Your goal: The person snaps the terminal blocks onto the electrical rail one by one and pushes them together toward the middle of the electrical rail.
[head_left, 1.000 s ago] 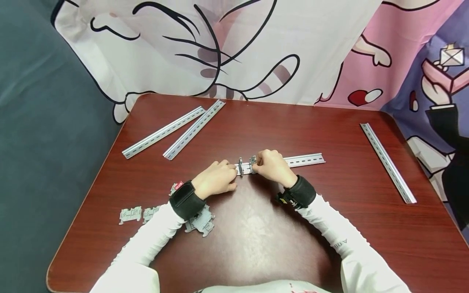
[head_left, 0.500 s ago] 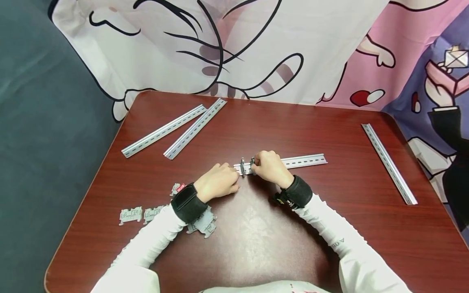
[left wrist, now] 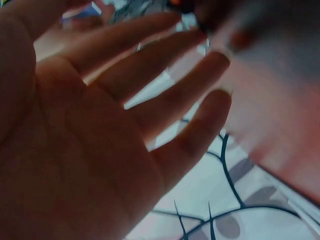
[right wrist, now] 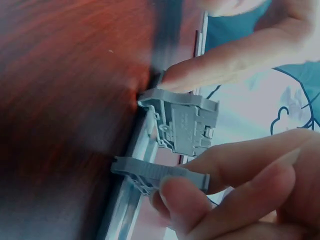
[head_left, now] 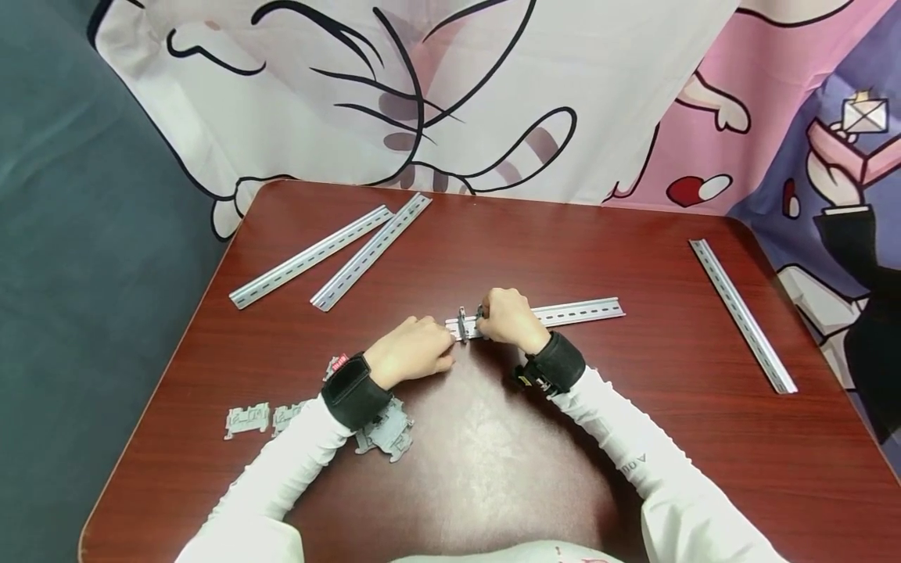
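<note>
A slotted metal DIN rail [head_left: 580, 310] lies crosswise before me, two grey terminal blocks standing on its left part. My right hand [head_left: 512, 319] pinches the nearer terminal block [right wrist: 150, 169] between thumb and fingers, seen at the rail in the right wrist view. The other terminal block [right wrist: 185, 125] stands upright beside it, a small gap between them. At the rail's left end is my left hand [head_left: 414, 349], one fingertip right at that far block. Its fingers look fairly straight and slightly spread in the left wrist view, palm [left wrist: 75, 150] bare.
Several loose grey terminal blocks [head_left: 247, 420] lie at the left, partly under my left forearm; a red-labelled piece [head_left: 338, 363] shows by the wristband. Two rails [head_left: 371, 252] overlap at the back left, and another rail [head_left: 742, 314] lies at the right.
My right hand has shifted a little left along the rail with the pinched terminal block, narrowing the gap to the other block. My left hand stays at the rail's left end.
</note>
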`<state>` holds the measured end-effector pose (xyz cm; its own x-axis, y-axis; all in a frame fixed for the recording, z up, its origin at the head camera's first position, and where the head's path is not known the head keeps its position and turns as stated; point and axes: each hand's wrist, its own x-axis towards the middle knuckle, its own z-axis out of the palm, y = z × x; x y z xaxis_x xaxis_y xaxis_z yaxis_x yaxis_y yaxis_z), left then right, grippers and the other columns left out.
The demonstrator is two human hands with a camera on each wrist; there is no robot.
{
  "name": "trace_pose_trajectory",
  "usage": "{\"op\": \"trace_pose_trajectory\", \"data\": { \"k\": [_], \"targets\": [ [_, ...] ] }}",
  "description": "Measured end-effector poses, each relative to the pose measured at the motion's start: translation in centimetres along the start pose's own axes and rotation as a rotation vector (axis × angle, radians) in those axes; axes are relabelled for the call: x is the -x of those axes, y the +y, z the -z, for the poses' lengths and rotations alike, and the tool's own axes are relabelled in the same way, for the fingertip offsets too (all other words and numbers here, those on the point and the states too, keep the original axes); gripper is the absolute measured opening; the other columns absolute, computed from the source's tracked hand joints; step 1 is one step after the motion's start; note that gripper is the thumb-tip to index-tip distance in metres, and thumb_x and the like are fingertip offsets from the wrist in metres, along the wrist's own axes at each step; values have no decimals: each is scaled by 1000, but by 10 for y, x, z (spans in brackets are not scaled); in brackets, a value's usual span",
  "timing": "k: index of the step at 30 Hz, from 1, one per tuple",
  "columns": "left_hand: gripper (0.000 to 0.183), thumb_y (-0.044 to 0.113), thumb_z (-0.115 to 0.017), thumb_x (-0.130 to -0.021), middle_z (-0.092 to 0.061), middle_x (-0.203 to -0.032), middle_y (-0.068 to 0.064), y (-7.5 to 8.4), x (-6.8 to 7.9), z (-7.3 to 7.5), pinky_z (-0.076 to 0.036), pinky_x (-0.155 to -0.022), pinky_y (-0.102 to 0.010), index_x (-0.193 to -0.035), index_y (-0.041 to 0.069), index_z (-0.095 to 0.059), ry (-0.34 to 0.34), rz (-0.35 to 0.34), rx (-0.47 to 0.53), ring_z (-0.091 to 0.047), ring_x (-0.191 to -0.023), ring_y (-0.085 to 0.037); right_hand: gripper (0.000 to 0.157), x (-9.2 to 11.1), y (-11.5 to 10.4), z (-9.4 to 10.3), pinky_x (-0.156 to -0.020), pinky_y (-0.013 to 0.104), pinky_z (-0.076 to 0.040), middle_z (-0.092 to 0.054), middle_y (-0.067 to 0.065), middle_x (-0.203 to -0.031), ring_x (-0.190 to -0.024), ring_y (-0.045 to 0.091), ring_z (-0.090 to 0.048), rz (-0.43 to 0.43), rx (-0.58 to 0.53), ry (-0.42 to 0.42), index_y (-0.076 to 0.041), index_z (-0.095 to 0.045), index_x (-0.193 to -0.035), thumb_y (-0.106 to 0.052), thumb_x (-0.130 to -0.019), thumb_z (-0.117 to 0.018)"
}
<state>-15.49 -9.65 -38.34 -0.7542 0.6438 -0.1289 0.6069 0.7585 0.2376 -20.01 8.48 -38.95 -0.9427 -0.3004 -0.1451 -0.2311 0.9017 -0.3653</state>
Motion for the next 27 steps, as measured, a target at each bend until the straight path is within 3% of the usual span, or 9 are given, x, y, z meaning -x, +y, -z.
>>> {"op": "trace_pose_trajectory", "data": {
  "k": [3, 6, 9, 10, 15, 23, 27],
  "targets": [
    [16, 18, -65, -84, -46, -60, 7, -6, 5, 11, -33, -55, -27, -69, 15, -58, -29, 11, 40, -43, -57, -10, 27, 1, -1, -1, -55, 31, -39, -46, -3, -56, -61, 21, -51, -12, -13, 4, -16, -44, -53, -11, -71, -63],
    [5, 16, -64, -84, -62, -73, 4, -8, 14, 26, -44, -62, -27, -84, 12, -68, -76, 55, 87, -57, -66, -11, 23, 2, 0, 0, -58, 32, -40, -51, -1, -59, -64, 23, -54, -27, -33, 9, -15, -49, -55, -12, -73, -63],
    [19, 17, -65, -85, -73, -97, -4, -7, 22, 34, -53, -76, -33, -102, 8, -71, -134, 92, 130, -67, -85, -18, 23, 3, 1, 0, -58, 32, -40, -51, -1, -59, -64, 23, -54, -25, -38, 31, -15, -49, -55, -13, -73, -63],
    [24, 18, -66, -86, -73, -105, -7, -6, 25, 34, -53, -81, -35, -107, 8, -70, -155, 96, 148, -69, -92, -20, 25, 4, 1, -1, -57, 32, -39, -49, -2, -57, -63, 22, -52, -14, -33, 44, -16, -47, -54, -12, -73, -62],
    [27, 20, -67, -89, -71, -107, -8, -11, 32, 28, -53, -80, -34, -112, 7, -68, -215, 112, 202, -67, -94, -20, 35, 8, 0, -6, -55, 34, -38, -32, -6, -52, -58, 20, -42, 36, 0, 118, -18, -33, -50, -8, -70, -60],
    [28, 20, -68, -87, -69, -103, -11, -23, 50, 27, -52, -80, -35, -109, 2, -67, -212, 154, 221, -64, -91, -21, 35, 8, 4, -4, -52, 31, -31, -32, -6, -52, -58, 20, -41, 5, -31, 101, -18, -35, -50, -11, -70, -62],
    [43, 23, -79, -77, -68, -105, -11, -18, 67, 23, -52, -82, -38, -111, 1, -65, -240, 202, 213, -63, -95, -23, 33, 9, 4, -4, -50, 30, -32, -37, -5, -53, -58, 21, -45, -3, -28, 79, -17, -38, -50, -14, -72, -63]
  ]
}}
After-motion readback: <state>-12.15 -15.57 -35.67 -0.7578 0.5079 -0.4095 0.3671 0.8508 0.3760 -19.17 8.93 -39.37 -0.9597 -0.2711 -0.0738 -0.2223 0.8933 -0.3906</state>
